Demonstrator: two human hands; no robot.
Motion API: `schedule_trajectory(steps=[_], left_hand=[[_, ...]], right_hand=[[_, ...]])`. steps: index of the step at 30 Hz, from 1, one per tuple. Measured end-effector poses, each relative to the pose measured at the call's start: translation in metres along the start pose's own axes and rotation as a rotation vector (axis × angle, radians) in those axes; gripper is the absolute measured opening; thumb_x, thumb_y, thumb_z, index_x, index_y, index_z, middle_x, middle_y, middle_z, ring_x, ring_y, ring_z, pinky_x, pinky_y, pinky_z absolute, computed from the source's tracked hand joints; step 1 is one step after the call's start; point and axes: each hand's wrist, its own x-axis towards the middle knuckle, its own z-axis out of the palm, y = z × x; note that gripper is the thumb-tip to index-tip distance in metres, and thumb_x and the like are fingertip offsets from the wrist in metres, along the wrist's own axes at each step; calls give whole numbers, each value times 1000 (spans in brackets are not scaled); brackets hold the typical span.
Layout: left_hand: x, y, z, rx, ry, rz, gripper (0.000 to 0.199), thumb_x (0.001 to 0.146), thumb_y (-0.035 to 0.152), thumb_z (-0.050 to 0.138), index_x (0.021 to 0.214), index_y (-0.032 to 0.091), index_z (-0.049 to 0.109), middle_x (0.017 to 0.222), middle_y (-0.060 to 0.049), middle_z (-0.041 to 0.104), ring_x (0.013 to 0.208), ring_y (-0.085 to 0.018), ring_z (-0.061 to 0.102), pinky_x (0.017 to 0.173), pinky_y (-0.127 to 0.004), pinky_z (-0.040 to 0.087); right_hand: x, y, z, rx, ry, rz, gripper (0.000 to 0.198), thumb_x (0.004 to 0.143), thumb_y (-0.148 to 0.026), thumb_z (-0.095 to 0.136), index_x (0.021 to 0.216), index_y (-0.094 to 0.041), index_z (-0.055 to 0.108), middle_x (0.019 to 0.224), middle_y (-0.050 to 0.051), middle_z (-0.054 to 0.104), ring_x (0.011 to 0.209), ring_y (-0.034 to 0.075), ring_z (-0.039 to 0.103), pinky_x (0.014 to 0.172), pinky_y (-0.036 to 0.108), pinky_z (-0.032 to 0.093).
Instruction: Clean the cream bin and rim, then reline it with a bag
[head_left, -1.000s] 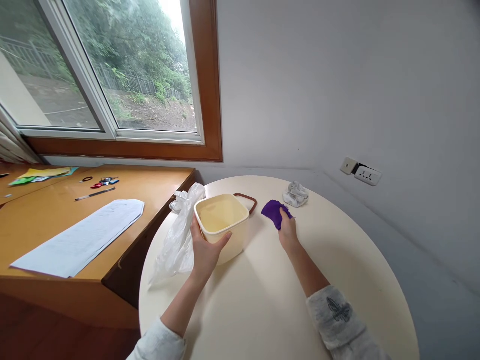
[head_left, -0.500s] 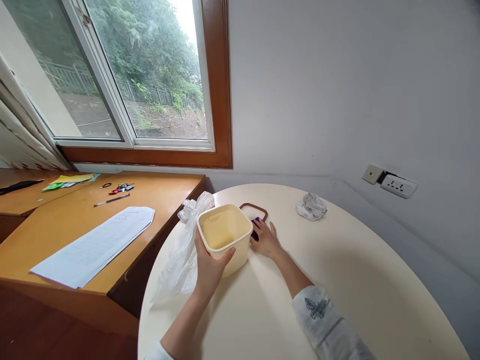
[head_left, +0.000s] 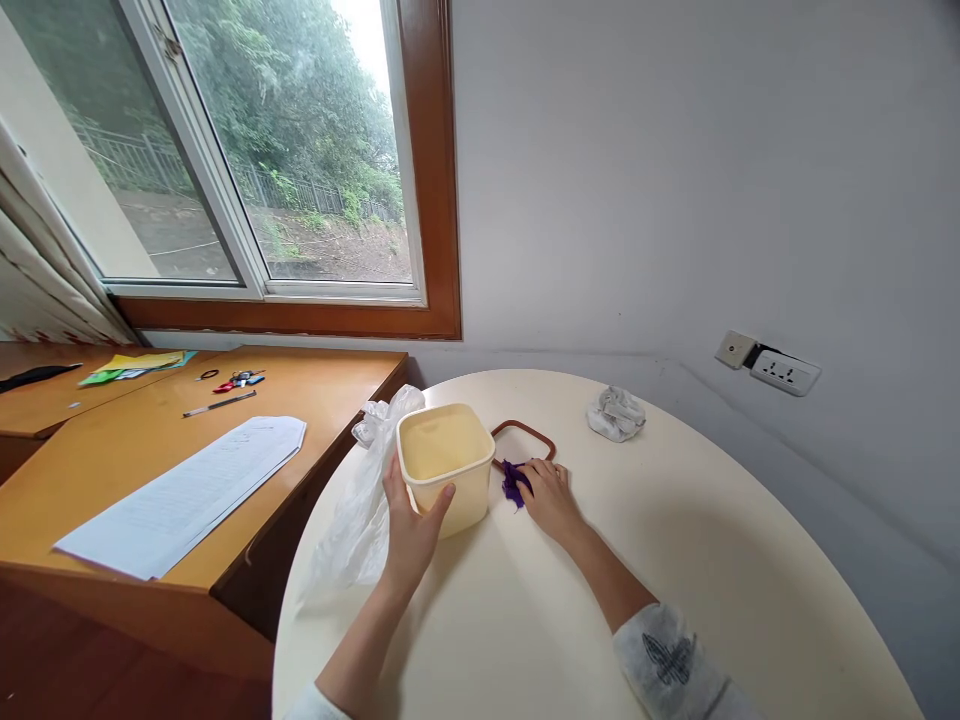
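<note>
My left hand (head_left: 414, 512) grips the near left side of a pale yellow, square plastic container (head_left: 459, 500), thumb on its front wall. The container has no lid on it, and its visible inside holds nothing. To its right, my right hand (head_left: 551, 497) closes on a crumpled purple cloth (head_left: 514, 484) at the table surface; part of the cloth sticks out past the fingers. Just behind that hand lies a brown rectangular ring (head_left: 525, 427) with rounded corners, flat on the table.
A clear plastic bag (head_left: 360, 520) lies left of the container on the round cream table (head_left: 510, 640). A crumpled white bundle (head_left: 616, 414) sits at the back right. The wooden desk (head_left: 337, 375) on the left holds papers (head_left: 195, 495), a pen (head_left: 219, 404) and keys (head_left: 244, 379).
My right hand has shifted right and slightly nearer, and more of the purple cloth shows. The container has tilted more upright and moved slightly left. The brown ring has moved right.
</note>
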Motion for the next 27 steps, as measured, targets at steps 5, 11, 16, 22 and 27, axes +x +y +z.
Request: schedule_trajectory(steps=[5, 11, 16, 22, 27], left_hand=[[-1, -3, 2, 102, -5, 50, 61, 80, 37, 58, 134, 25, 33, 133, -11, 32, 133, -25, 20, 108, -45, 25], [-14, 5, 0, 145, 15, 62, 69, 80, 36, 58, 138, 25, 22, 135, -13, 28, 132, -26, 22, 106, -48, 28], [-32, 16, 4, 103, 74, 288, 66, 79, 28, 59, 136, 24, 26, 128, -13, 33, 127, -27, 29, 105, -48, 29], [-46, 25, 9, 143, 20, 492, 55, 77, 17, 57, 127, 22, 35, 121, -13, 37, 120, -27, 37, 100, -48, 33], [-46, 23, 10, 161, -109, 483, 19, 81, 16, 49, 100, 21, 49, 90, -5, 50, 88, -19, 53, 78, -34, 46]], right_hand=[[-22, 5, -12, -51, 26, -10, 13, 85, -19, 48, 94, -18, 57, 91, 6, 59, 90, 22, 50, 86, 38, 30], [-49, 9, -26, -79, 61, 20, 9, 86, -21, 48, 91, -17, 55, 86, 7, 57, 83, 22, 50, 78, 37, 35], [-67, 15, -34, 22, 100, 64, 5, 86, -20, 47, 88, -18, 52, 87, 6, 57, 82, 21, 50, 76, 36, 38], [-79, 18, -41, 117, 133, 119, 3, 86, -19, 46, 86, -19, 49, 87, 6, 58, 83, 20, 52, 75, 36, 40], [-82, 18, -43, 193, 138, 158, 6, 88, -22, 42, 87, -19, 47, 88, 6, 59, 84, 21, 53, 78, 38, 40]])
